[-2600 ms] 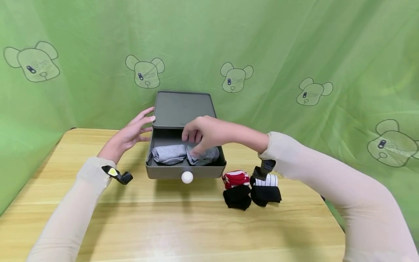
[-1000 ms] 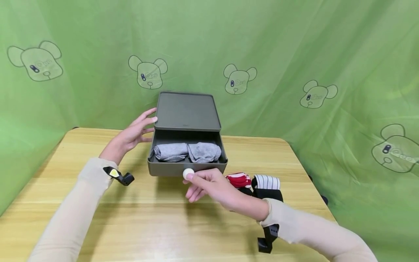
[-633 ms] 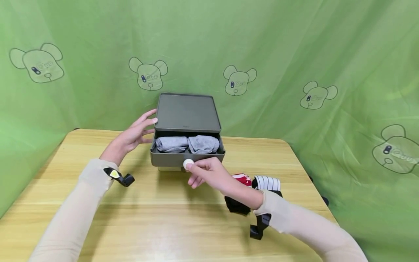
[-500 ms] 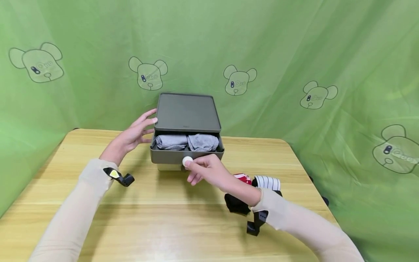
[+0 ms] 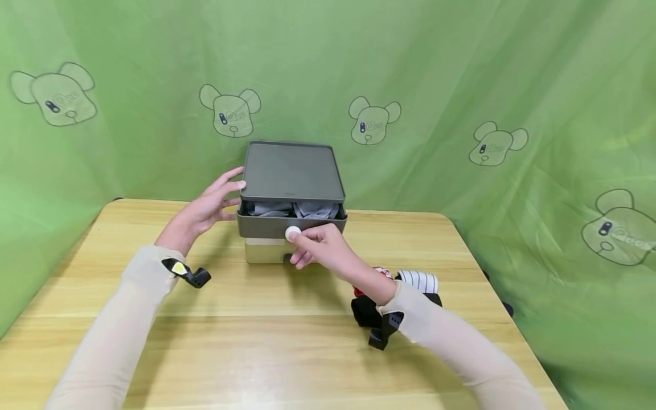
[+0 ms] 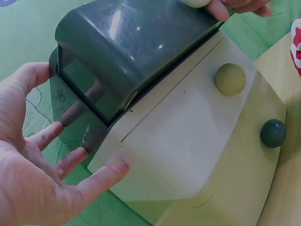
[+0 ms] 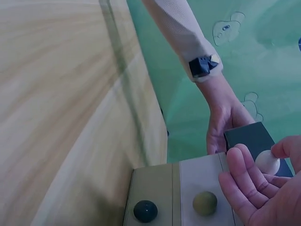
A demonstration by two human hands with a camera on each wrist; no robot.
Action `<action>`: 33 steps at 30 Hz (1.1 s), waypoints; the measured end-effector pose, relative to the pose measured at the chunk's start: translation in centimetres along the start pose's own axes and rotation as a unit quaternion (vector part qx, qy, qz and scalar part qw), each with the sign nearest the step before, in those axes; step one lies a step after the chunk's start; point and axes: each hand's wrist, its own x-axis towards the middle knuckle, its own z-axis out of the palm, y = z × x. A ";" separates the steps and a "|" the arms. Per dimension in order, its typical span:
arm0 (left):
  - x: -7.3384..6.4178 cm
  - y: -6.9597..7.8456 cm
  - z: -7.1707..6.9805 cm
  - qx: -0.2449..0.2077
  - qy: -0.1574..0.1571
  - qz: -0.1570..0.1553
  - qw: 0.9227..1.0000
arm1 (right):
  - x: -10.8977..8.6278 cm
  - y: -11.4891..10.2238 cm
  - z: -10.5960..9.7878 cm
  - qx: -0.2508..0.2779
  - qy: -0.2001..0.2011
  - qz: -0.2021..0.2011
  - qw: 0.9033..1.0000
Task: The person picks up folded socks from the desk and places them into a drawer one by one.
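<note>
A small stacked drawer unit (image 5: 292, 171) with a dark grey top stands at the back of the table. Its top drawer (image 5: 263, 228) sticks out slightly, with two folded grey socks (image 5: 315, 209) partly hidden under the lid. Thumb and finger of my right hand (image 5: 330, 247) pinch that drawer's white knob (image 5: 292, 233). My left hand (image 5: 200, 213) has its fingers spread along the unit's left side, fingertips against it in the left wrist view. Below are a white drawer (image 6: 178, 127) with an olive knob (image 6: 230, 79) and a beige drawer (image 6: 240, 183) with a dark knob (image 6: 273, 133).
Right of the unit lie rolled socks: red-and-white (image 5: 381, 273), white striped (image 5: 419, 281) and black (image 5: 364, 312), partly covered by my right forearm. A green curtain (image 5: 307, 68) with bear faces hangs behind the wooden table (image 5: 230, 353).
My right hand left the grey socks, took the white knob, and pushed the top drawer back until most of it is inside the unit. The left hand stayed at the side.
</note>
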 end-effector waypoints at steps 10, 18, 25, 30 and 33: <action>-0.1 -0.1 0.5 -0.002 0.002 -0.006 1.000 | 1.8 1.3 -0.4 -0.011 0.045 -0.016 0.999; 0.0 1.0 0.6 -0.038 0.013 -0.032 0.999 | 3.3 2.1 -0.4 0.014 0.061 -0.033 0.997; 0.7 2.1 0.6 -0.064 0.017 -0.040 0.997 | 3.5 2.3 -0.6 -0.002 0.087 -0.057 0.995; 0.5 1.9 0.6 -0.068 0.022 -0.034 0.997 | 2.7 3.2 -0.9 -0.089 0.073 -0.040 0.993; 0.3 1.8 0.6 -0.069 0.021 -0.030 0.997 | 2.6 4.2 -1.0 -0.094 0.050 -0.010 0.994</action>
